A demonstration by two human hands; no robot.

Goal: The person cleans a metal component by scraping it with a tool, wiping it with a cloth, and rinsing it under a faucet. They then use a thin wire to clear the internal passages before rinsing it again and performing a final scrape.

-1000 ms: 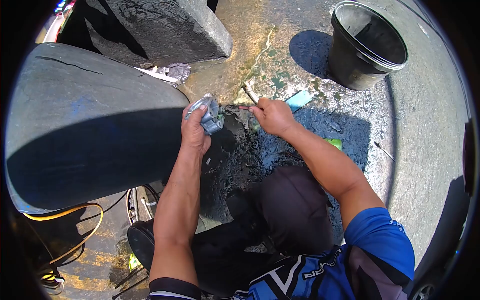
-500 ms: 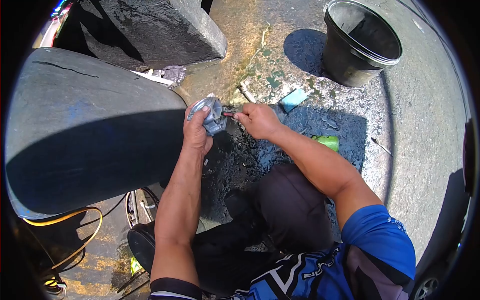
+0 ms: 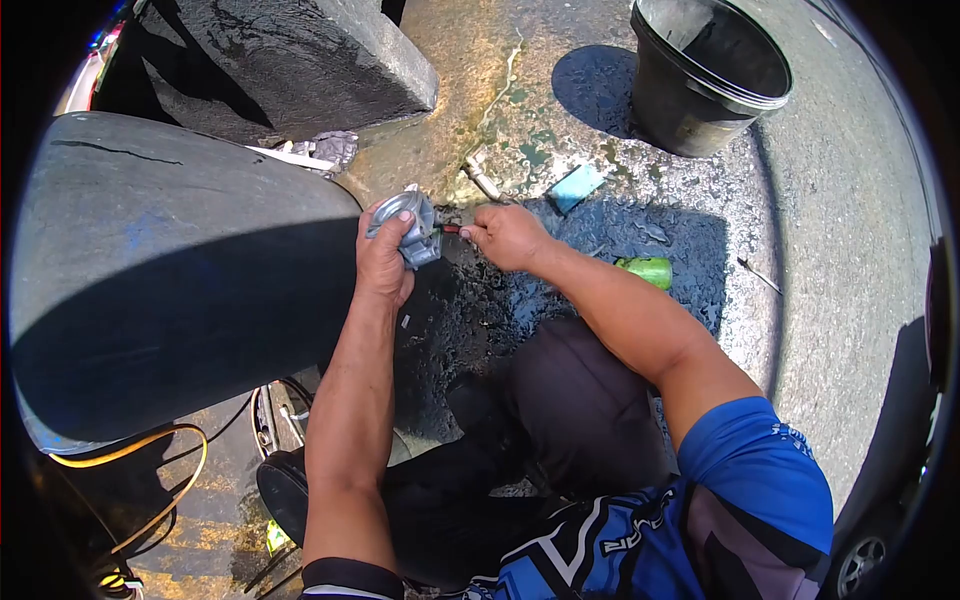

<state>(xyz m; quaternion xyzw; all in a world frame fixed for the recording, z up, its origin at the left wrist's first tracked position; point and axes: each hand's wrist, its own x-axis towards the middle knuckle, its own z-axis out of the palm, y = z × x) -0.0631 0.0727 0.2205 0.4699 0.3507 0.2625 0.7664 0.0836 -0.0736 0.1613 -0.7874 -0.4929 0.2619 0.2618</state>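
A grey metal part [image 3: 421,246] with a rounded, hollow body is gripped in my left hand [image 3: 382,257], the thumb lying over its face. My right hand [image 3: 510,238] is closed on the red handle [image 3: 451,229] of a small tool, whose tip points left at the metal part's right side. Whether the tip touches the part is too small to tell. Below both hands lies dark, wet ground.
A black bucket [image 3: 700,85] stands at the upper right. A light blue block [image 3: 575,188], a green container [image 3: 646,271] and a short pipe piece [image 3: 482,180] lie beyond my right arm. A large dark drum [image 3: 180,200] fills the left, near a concrete block [image 3: 300,60].
The whole view has shifted slightly, so the bucket and blue block appear further left. My hands keep the same grips, with the metal part turned a little.
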